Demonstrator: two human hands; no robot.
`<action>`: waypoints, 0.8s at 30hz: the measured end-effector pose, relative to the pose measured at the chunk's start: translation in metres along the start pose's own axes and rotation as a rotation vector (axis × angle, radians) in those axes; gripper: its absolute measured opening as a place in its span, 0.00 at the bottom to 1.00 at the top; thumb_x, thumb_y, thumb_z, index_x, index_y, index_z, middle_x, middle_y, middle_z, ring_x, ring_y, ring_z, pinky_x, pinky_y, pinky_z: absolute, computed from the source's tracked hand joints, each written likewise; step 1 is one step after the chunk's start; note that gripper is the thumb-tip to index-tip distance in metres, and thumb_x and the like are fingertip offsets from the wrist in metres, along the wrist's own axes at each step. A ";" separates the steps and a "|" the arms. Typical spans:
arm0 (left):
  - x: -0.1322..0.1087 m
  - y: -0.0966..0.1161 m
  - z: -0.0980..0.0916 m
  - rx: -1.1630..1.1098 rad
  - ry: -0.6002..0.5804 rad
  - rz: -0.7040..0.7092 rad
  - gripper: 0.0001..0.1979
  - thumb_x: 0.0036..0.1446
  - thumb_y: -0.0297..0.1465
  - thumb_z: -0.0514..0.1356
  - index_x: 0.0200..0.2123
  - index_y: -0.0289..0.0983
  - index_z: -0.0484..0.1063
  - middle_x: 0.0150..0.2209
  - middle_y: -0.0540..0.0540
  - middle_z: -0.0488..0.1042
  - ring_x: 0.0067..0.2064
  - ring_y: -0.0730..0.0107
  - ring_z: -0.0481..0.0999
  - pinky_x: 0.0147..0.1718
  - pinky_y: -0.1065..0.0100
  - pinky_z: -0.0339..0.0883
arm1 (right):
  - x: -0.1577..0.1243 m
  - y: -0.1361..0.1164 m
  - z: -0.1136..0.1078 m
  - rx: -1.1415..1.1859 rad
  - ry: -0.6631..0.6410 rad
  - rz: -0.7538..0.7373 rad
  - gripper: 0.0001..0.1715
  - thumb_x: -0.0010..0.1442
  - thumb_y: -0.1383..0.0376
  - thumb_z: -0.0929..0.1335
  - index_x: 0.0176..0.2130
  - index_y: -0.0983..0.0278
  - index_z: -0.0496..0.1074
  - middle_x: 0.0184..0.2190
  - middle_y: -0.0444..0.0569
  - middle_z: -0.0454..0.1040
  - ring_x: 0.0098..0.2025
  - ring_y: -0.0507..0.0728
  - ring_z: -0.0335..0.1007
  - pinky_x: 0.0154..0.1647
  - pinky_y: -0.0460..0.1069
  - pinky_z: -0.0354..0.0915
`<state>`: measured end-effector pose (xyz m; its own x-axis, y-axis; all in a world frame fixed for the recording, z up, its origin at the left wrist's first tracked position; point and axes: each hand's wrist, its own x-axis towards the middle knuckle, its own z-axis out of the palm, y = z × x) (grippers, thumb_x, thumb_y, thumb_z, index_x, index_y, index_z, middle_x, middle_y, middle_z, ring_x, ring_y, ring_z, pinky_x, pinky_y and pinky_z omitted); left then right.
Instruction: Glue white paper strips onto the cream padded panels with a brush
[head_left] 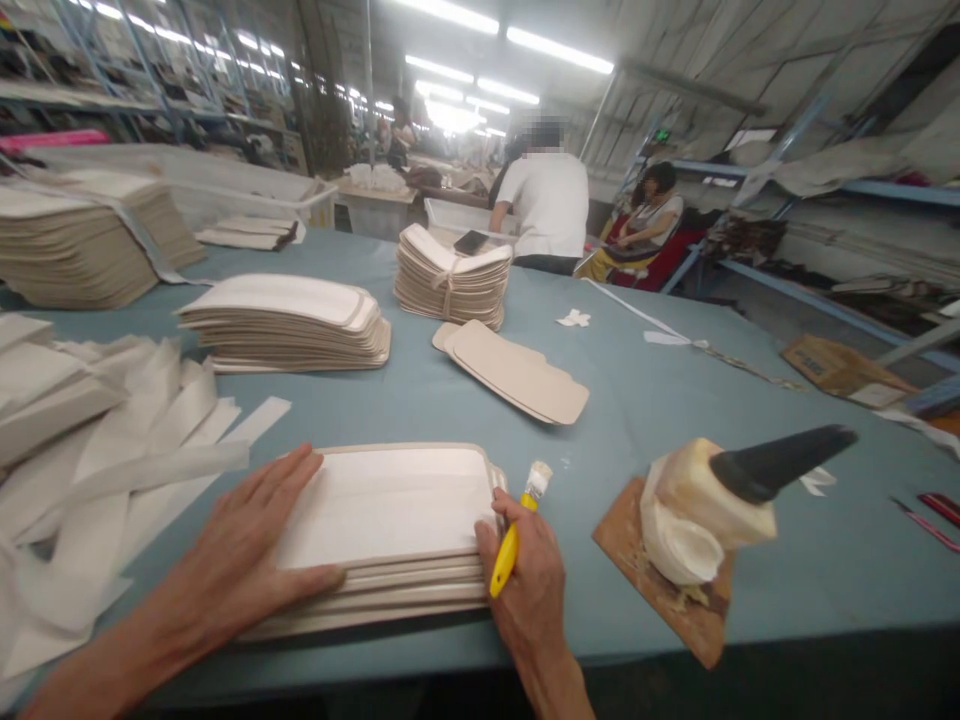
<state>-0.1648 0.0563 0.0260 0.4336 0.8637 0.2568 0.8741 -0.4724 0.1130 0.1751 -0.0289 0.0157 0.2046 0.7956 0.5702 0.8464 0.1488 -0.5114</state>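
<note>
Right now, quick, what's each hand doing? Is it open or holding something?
Left hand: open, resting on the left end of the nearest stack.
Right hand: closed, holding the yellow brush at that stack's right end.

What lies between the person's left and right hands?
The near stack of panels, white face up. In the head view, the left hand rests on its left end; the right hand, holding a yellow brush, is at its right end.
</note>
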 end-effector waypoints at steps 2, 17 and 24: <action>0.013 -0.001 -0.004 0.016 -0.051 -0.028 0.59 0.42 0.62 0.65 0.73 0.40 0.58 0.74 0.36 0.59 0.71 0.36 0.64 0.65 0.44 0.64 | 0.001 0.002 0.000 0.012 -0.034 -0.011 0.18 0.69 0.55 0.69 0.53 0.63 0.72 0.54 0.57 0.81 0.52 0.66 0.77 0.52 0.60 0.72; 0.097 0.025 -0.060 -0.262 -0.317 -0.063 0.30 0.50 0.54 0.64 0.48 0.39 0.76 0.47 0.42 0.80 0.50 0.50 0.77 0.52 0.57 0.67 | -0.007 0.016 0.009 -0.042 -0.085 -0.041 0.34 0.54 0.62 0.77 0.57 0.61 0.67 0.59 0.56 0.79 0.55 0.69 0.80 0.50 0.62 0.79; 0.110 0.031 -0.094 -0.459 -0.464 -0.105 0.15 0.55 0.45 0.61 0.37 0.39 0.74 0.36 0.50 0.77 0.39 0.61 0.75 0.35 0.67 0.61 | -0.017 0.041 0.026 0.017 -0.085 -0.134 0.31 0.66 0.51 0.72 0.61 0.61 0.65 0.61 0.58 0.77 0.58 0.67 0.79 0.51 0.59 0.80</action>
<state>-0.1106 0.1205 0.1477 0.4901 0.8467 -0.2070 0.7795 -0.3194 0.5389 0.1933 -0.0210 -0.0314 0.0476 0.8146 0.5781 0.8545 0.2665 -0.4459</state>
